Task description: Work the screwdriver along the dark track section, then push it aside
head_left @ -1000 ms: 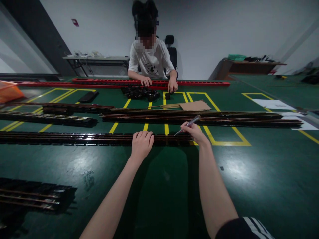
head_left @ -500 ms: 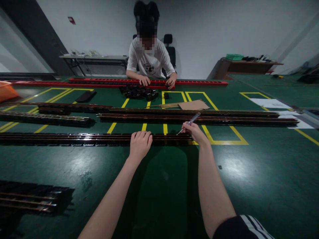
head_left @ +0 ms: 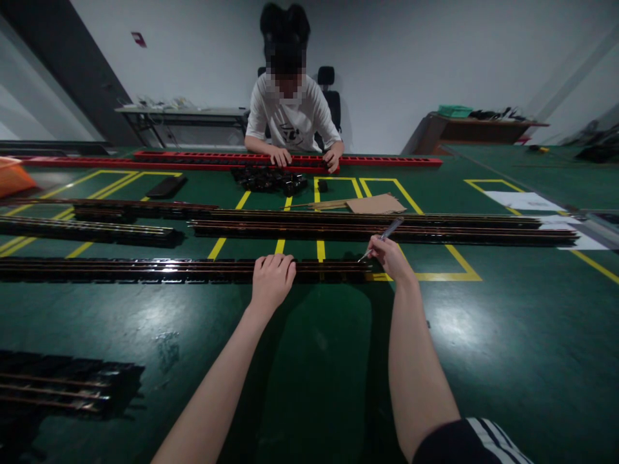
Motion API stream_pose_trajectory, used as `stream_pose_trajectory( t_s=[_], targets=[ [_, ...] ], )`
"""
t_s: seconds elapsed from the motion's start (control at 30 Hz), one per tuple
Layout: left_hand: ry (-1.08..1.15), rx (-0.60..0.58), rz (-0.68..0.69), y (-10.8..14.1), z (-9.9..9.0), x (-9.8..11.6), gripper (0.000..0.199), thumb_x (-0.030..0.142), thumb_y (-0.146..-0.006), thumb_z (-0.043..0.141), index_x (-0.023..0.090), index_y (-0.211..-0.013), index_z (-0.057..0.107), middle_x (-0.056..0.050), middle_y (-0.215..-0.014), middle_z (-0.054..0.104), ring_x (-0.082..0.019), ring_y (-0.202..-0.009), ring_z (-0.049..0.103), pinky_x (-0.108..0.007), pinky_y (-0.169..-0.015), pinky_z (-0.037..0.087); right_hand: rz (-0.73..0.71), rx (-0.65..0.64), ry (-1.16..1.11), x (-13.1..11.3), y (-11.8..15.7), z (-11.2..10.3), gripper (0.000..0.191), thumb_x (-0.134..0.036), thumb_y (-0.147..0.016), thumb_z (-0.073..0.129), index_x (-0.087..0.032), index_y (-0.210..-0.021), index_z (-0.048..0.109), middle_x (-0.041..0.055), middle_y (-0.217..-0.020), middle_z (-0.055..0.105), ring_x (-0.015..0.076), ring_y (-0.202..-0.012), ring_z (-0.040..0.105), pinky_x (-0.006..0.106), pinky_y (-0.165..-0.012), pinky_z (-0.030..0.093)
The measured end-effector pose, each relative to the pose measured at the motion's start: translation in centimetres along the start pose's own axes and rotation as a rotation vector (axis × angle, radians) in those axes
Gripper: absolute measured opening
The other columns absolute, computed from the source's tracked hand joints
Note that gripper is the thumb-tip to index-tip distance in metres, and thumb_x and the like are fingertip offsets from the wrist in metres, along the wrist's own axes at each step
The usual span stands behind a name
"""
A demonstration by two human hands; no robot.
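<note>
A long black strip with thin copper-coloured lines lies across the green table. My left hand rests on top of it, its fingers bent over the strip and pressed together. Near the strip's right end, my right hand is closed round a slim, pen-like tool. The thin metal tip of this tool points down and left at the strip; whether it touches is too small to tell.
Beyond lie more black strips, brown cardboard, a black parts heap and a red rail, where a person rests both hands. Another strip bundle is at the near left, white papers at the right.
My right hand has moved right along the strip with the tool, to near the strip's end. My left hand has stayed in place.
</note>
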State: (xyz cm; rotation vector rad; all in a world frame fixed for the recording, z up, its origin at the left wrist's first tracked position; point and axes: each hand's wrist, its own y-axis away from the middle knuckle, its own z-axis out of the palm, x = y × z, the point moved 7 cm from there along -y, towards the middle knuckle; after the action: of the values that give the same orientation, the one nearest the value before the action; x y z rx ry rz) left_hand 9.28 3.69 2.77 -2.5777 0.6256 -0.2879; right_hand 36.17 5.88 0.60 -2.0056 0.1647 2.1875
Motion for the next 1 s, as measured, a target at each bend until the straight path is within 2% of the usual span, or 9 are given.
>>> stream_pose_trajectory(
  t_s=[0.33, 0.47, 0.53, 0.63, 0.73, 0.8, 0.87, 0.93, 1.0],
  targets=[
    [-0.001, 0.01, 0.001, 0.0, 0.0, 0.0, 0.037, 0.03, -0.095, 0.031, 0.017, -0.101, 0.065, -0.009, -0.097, 0.069, -0.024, -0.091, 0.06, -0.041, -0.084, 0.037, -0.042, 0.026, 0.049, -0.2, 0.0, 0.3, 0.035, -0.051, -0.062, 0.068, -0.022, -0.057, 0.05, -0.0043, -0.05, 0.044, 0.01, -0.046, 0.043, 0.026, -0.05, 0.041],
    [0.003, 0.015, 0.001, 0.0, -0.1, 0.0, 0.036, 0.03, -0.095, 0.032, 0.018, -0.101, 0.065, -0.008, -0.098, 0.069, -0.024, -0.091, 0.06, -0.041, -0.084, 0.037, -0.114, 0.085, 0.082, -1.5, 0.0, 0.6, 0.03, -0.046, -0.064, 0.067, -0.022, -0.058, 0.051, -0.0046, -0.049, 0.045, 0.0104, -0.047, 0.044, 0.026, -0.051, 0.04],
    [0.013, 0.018, 0.0, 0.0, -0.1, 0.0, 0.035, 0.03, -0.094, 0.032, 0.018, -0.101, 0.065, -0.008, -0.098, 0.069, -0.024, -0.092, 0.06, -0.041, -0.084, 0.037, -0.18, 0.137, 0.092, -2.6, -0.1, 1.4, 0.028, -0.046, -0.068, 0.064, -0.023, -0.06, 0.051, -0.0048, -0.05, 0.045, 0.0108, -0.049, 0.044, 0.026, -0.055, 0.04],
    [0.033, 0.031, 0.0, 0.0, -0.1, 0.0, 0.034, 0.03, -0.094, 0.033, 0.019, -0.1, 0.065, -0.008, -0.1, 0.07, -0.024, -0.093, 0.06, -0.041, -0.084, 0.037, -0.265, 0.16, 0.135, -3.8, -0.1, 4.3, 0.024, -0.043, -0.074, 0.059, -0.023, -0.064, 0.052, -0.0031, -0.055, 0.052, 0.0126, -0.055, 0.05, 0.027, -0.062, 0.042],
    [0.062, 0.066, -0.002, 0.0, -0.2, -0.2, 0.032, 0.026, -0.093, 0.034, 0.019, -0.097, 0.065, -0.008, -0.101, 0.07, -0.023, -0.093, 0.061, -0.039, -0.084, 0.038, -0.33, 0.052, 0.425, -3.8, 0.8, 9.3, 0.019, -0.038, -0.08, 0.054, -0.023, -0.068, 0.054, 0.0002, -0.062, 0.058, 0.0168, -0.062, 0.057, 0.029, -0.064, 0.043],
    [0.065, 0.109, -0.028, 0.1, -0.5, -0.6, 0.031, 0.023, -0.092, 0.035, 0.019, -0.093, 0.065, -0.008, -0.098, 0.07, -0.023, -0.092, 0.062, -0.039, -0.084, 0.039, -0.38, 0.029, 0.688, -3.1, 1.9, 12.2, 0.017, -0.032, -0.083, 0.049, -0.024, -0.069, 0.055, 0.0012, -0.065, 0.061, 0.0187, -0.065, 0.058, 0.03, -0.065, 0.041],
    [0.049, 0.159, -0.076, 0.3, -0.9, -1.2, 0.031, 0.021, -0.091, 0.035, 0.02, -0.088, 0.066, -0.008, -0.095, 0.071, -0.023, -0.091, 0.062, -0.04, -0.085, 0.038, -0.397, 0.04, 0.778, -2.1, 3.2, 14.1, 0.015, -0.026, -0.082, 0.05, -0.025, -0.068, 0.056, 0.0029, -0.066, 0.062, 0.0212, -0.067, 0.057, 0.031, -0.064, 0.038],
    [0.021, 0.187, -0.121, 0.4, -1.1, -1.8, 0.032, 0.022, -0.091, 0.035, 0.02, -0.084, 0.066, -0.009, -0.092, 0.071, -0.024, -0.089, 0.062, -0.043, -0.086, 0.038, -0.522, 0.063, 1.006, -1.5, 4.5, 15.8, 0.015, -0.02, -0.083, 0.048, -0.024, -0.072, 0.058, 0.0053, -0.074, 0.065, 0.0229, -0.075, 0.057, 0.033, -0.067, 0.037],
    [0.0, 0.178, -0.137, 0.5, -1.0, -2.2, 0.034, 0.024, -0.091, 0.034, 0.02, -0.082, 0.066, -0.009, -0.089, 0.071, -0.025, -0.087, 0.062, -0.044, -0.086, 0.037, -0.608, 0.096, 1.116, -1.1, 5.5, 16.5, 0.018, -0.019, -0.086, 0.045, -0.024, -0.076, 0.059, 0.0061, -0.077, 0.065, 0.0228, -0.079, 0.056, 0.033, -0.069, 0.036]
  ],
)
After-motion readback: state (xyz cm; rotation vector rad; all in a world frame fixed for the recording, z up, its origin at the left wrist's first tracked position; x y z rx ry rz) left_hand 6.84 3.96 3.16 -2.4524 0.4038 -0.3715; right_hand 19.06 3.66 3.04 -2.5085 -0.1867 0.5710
